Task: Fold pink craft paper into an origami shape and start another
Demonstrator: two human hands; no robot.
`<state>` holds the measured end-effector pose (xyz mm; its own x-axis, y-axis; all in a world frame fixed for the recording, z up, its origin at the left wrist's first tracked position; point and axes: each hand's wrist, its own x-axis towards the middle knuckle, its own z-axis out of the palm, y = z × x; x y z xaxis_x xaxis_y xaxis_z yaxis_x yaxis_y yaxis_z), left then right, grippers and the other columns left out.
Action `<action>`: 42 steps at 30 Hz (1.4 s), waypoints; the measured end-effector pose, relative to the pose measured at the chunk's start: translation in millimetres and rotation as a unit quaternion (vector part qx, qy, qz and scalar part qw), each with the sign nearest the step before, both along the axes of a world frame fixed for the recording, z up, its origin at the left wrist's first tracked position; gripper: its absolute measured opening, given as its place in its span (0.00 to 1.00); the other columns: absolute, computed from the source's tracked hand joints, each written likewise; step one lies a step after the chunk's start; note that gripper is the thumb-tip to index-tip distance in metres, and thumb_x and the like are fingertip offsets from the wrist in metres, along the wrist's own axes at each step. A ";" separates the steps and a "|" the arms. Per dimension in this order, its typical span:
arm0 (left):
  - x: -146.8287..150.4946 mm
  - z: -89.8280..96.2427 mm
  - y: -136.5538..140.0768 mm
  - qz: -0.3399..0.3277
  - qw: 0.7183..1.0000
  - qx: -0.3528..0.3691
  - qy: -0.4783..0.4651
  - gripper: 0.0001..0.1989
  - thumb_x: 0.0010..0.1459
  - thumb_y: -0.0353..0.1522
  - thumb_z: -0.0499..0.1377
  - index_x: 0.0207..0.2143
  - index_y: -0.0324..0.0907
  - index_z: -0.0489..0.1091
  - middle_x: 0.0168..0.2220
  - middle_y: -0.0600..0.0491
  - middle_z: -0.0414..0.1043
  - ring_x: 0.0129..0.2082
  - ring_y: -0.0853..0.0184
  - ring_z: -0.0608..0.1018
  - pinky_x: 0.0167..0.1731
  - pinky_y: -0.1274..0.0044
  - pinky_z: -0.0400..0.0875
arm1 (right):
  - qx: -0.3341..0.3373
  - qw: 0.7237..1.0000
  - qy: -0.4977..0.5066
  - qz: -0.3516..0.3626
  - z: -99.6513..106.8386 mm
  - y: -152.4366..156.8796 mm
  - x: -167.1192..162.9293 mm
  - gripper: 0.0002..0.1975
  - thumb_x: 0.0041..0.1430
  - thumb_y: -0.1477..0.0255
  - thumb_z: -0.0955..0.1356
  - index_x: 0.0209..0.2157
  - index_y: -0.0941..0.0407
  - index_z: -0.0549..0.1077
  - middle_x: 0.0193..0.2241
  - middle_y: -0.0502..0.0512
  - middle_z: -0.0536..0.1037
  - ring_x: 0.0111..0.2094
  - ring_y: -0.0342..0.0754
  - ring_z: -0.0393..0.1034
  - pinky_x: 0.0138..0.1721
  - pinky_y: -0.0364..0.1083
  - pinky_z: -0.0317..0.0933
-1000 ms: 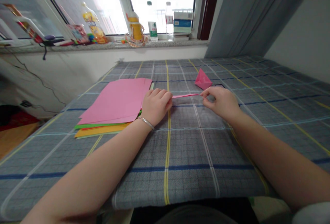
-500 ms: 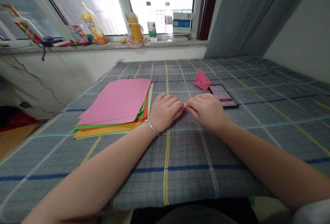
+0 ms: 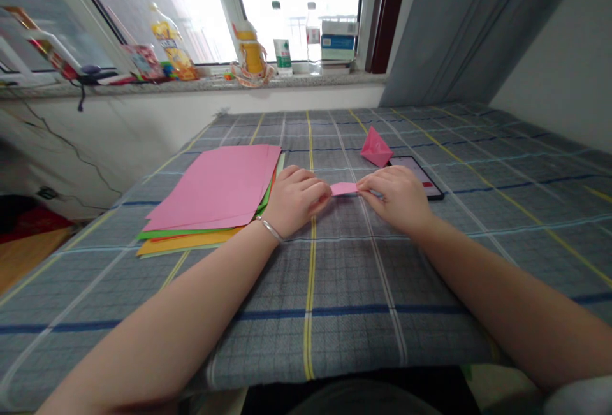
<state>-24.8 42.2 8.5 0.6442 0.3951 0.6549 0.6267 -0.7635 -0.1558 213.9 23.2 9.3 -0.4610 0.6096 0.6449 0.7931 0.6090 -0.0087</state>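
A small folded piece of pink paper [image 3: 344, 189] is stretched between my two hands, just above or on the checked cloth. My left hand [image 3: 297, 197] pinches its left end, with fingers curled and a silver bangle at the wrist. At the opposite end, thumb and fingers of my right hand [image 3: 396, 195] close on the paper. Both ends are hidden under the fingers. Beyond my right hand stands a folded pink paper shape [image 3: 376, 147] with a pointed top. It sits against a phone [image 3: 421, 176] with a lit screen, partly covered by that hand.
A stack of coloured paper [image 3: 215, 185], pink on top, lies left of my left hand. The checked tablecloth [image 3: 344, 338] covers the table. Bottles, a yellow cup [image 3: 251, 51] and boxes [image 3: 338, 45] line the windowsill. A grey curtain [image 3: 459, 26] hangs at the right.
My hands have moved apart, the left one leftward and the right one rightward. More of the folded pink paper now shows between them. The stack and the standing pink shape have stayed put.
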 end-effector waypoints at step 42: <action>-2.2 -11.6 -0.3 0.211 0.933 -0.265 0.121 0.29 0.56 0.52 0.54 0.50 0.42 0.70 0.44 0.45 0.70 0.46 0.53 0.71 0.47 0.66 0.63 | -0.250 0.965 -0.070 -0.045 -17.3 15.6 21.6 0.28 0.53 0.59 0.69 0.53 0.57 0.67 0.53 0.62 0.72 0.51 0.58 0.68 0.50 0.55 0.62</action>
